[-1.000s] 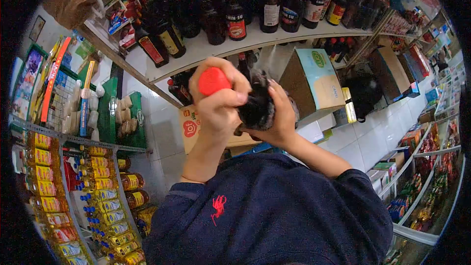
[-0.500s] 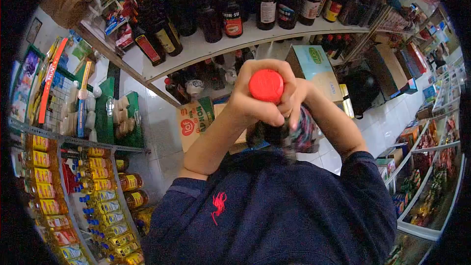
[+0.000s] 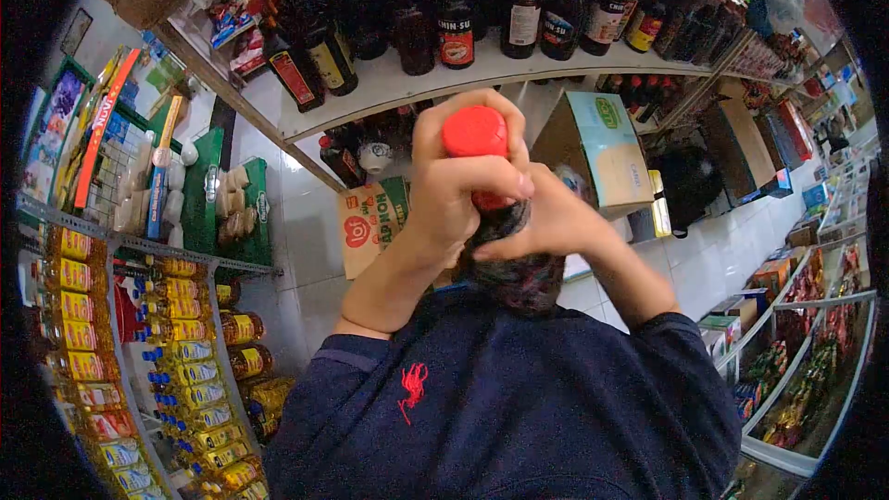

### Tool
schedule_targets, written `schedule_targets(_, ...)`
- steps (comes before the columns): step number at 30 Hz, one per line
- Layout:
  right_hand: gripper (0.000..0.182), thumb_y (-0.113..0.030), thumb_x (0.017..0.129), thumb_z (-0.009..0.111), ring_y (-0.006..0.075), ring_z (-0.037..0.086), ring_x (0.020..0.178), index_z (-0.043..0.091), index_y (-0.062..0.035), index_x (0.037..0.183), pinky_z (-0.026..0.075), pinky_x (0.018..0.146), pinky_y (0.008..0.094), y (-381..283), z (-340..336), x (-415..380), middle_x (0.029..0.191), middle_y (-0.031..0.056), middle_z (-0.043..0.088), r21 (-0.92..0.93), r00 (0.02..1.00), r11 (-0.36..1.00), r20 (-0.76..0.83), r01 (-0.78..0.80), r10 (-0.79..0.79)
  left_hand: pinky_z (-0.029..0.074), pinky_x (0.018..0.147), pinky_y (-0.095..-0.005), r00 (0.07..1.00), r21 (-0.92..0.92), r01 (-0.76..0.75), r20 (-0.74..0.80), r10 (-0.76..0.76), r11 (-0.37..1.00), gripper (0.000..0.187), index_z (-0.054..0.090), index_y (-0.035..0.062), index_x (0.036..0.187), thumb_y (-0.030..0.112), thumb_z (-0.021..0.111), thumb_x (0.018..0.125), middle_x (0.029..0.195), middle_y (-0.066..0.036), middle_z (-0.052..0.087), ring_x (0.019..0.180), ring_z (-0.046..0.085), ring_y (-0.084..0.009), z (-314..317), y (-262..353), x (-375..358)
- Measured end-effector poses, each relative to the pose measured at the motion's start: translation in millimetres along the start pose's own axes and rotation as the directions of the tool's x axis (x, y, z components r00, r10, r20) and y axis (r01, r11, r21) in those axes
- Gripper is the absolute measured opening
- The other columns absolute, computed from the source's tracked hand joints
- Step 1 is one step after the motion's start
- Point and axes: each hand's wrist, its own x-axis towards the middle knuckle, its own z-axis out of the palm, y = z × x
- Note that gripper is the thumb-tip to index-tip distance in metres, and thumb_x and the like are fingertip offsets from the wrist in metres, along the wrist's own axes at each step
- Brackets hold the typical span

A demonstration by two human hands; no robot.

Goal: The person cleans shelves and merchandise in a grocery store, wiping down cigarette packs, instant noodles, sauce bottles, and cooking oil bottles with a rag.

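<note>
I hold a dark bottle (image 3: 507, 270) with a red cap (image 3: 474, 130) upright in front of my chest. My left hand (image 3: 458, 190) is closed around its neck just under the cap, thumb lying across the front. My right hand (image 3: 556, 222) wraps the bottle's shoulder from the right side. The lower body of the bottle looks dark and mottled, possibly wrapped in a cloth; I cannot tell which. Its base is hidden against my navy sweater (image 3: 500, 407).
A white shelf (image 3: 407, 88) above carries several dark sauce bottles (image 3: 457, 32). Cardboard boxes (image 3: 597, 148) and a printed carton (image 3: 370, 222) stand on the tiled floor. Racks of yellow-labelled bottles (image 3: 185, 352) line the left; snack shelves (image 3: 806, 370) run along the right.
The bottle swung from tilted at the left to upright at the centre. My left hand stayed at the cap and neck. My right hand shifted its hold on the bottle's body.
</note>
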Motion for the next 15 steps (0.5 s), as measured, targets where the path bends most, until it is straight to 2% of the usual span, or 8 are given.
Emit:
schedule_targets(2, 0.062, -0.024, 0.052, 0.077, 0.0212, 0.052, 0.097, 0.047, -0.0012, 0.102, 0.039, 0.083, 0.0318, 6, 11, -2, 0.098, 0.0153, 0.055, -0.061, 0.998, 0.998, -0.054, 0.031, -0.034, 0.036, 0.044, -0.0193, 0.989, 0.035, -0.092, -0.111, 0.095, 0.995, 0.018, 0.049, 0.0, 0.066, 0.0, 0.057, 0.05, 0.054, -0.004, 0.049, 0.045, 0.046, -0.0092, 0, -2, 1)
schedule_targets(4, 0.074, -0.026, 0.051, 0.078, 0.0254, 0.049, 0.102, 0.043, -0.0026, 0.111, 0.038, 0.085, 0.0354, 20, 26, -6, 0.109, 0.0167, 0.05, -0.388, 0.87, 0.903, -0.364, 0.184, -0.333, 0.035, 0.044, -0.0191, 0.975, 0.058, -0.155, -0.153, 0.162, 0.986, 0.017, 0.049, 0.0001, 0.068, -0.001, 0.056, 0.053, 0.054, -0.004, 0.049, 0.045, 0.046, -0.0091, -1, -3, 8)
schedule_targets(5, 0.087, -0.03, 0.049, 0.079, 0.0319, 0.044, 0.108, 0.036, -0.0038, 0.12, 0.037, 0.088, 0.0401, 39, 33, -11, 0.118, 0.0188, 0.042, -0.551, 0.804, 0.815, -0.396, 0.178, -0.443, 0.035, 0.044, -0.0193, 0.958, 0.066, -0.203, -0.195, 0.213, 0.977, 0.018, 0.049, 0.0001, 0.069, -0.002, 0.056, 0.053, 0.054, -0.004, 0.049, 0.044, 0.045, -0.009, -1, -4, 11)
schedule_targets(6, 0.087, -0.03, 0.049, 0.079, 0.0319, 0.044, 0.108, 0.036, -0.0038, 0.12, 0.037, 0.088, 0.0401, 54, 39, -17, 0.118, 0.0188, 0.042, -0.549, 0.805, 0.818, -0.4, 0.171, -0.437, 0.035, 0.044, -0.0194, 0.936, 0.077, -0.248, -0.239, 0.259, 0.966, 0.018, 0.049, 0.0002, 0.07, -0.002, 0.055, 0.053, 0.054, -0.004, 0.049, 0.044, 0.045, -0.0088, -1, -4, 13)
schedule_targets(9, 0.104, -0.033, 0.047, 0.081, 0.039, 0.039, 0.11, 0.022, -0.004, 0.128, 0.034, 0.091, 0.0449, 96, 46, -25, 0.123, 0.022, 0.035, -0.686, 0.619, 0.705, -0.478, 0.18, -0.623, 0.035, 0.044, -0.0201, 0.934, 0.085, -0.255, -0.235, 0.268, 0.963, 0.022, 0.049, 0.0007, 0.072, -0.004, 0.056, 0.052, 0.054, -0.004, 0.048, 0.043, 0.044, -0.009, 8, -6, 17)
schedule_targets(12, 0.108, -0.035, 0.045, 0.081, 0.0379, 0.039, 0.111, 0.02, -0.004, 0.128, 0.034, 0.091, 0.0438, 89, 26, -20, 0.123, 0.0215, 0.035, -0.67, 0.609, 0.708, -0.471, 0.223, -0.638, 0.036, 0.045, -0.0197, 0.954, 0.073, -0.234, -0.173, 0.244, 0.969, 0.023, 0.049, 0.0012, 0.071, -0.005, 0.058, 0.05, 0.054, -0.003, 0.048, 0.046, 0.045, -0.0086, 14, -6, 18)
schedule_targets(14, 0.105, -0.036, 0.043, 0.082, 0.0364, 0.042, 0.109, 0.026, -0.0031, 0.126, 0.036, 0.091, 0.0416, 77, 7, -21, 0.12, 0.0211, 0.039, -0.658, 0.604, 0.714, -0.474, 0.241, -0.641, 0.037, 0.046, -0.0244, 0.95, 0.197, -0.273, -0.1, 0.296, 0.942, 0.026, 0.043, 0.0018, 0.07, 0.001, 0.052, 0.046, 0.051, -0.008, 0.045, 0.043, 0.043, -0.0161, 24, -8, 20)
schedule_targets(15, 0.102, -0.037, 0.043, 0.082, 0.0356, 0.044, 0.107, 0.03, -0.0024, 0.124, 0.037, 0.09, 0.0404, 67, -3, -22, 0.118, 0.0203, 0.041, -0.616, 0.644, 0.732, -0.44, 0.289, -0.625, 0.037, 0.046, -0.0245, 0.95, 0.209, -0.283, -0.075, 0.304, 0.936, 0.027, 0.041, 0.002, 0.069, 0.0, 0.053, 0.045, 0.05, -0.007, 0.044, 0.043, 0.042, -0.0153, 31, -6, 19)
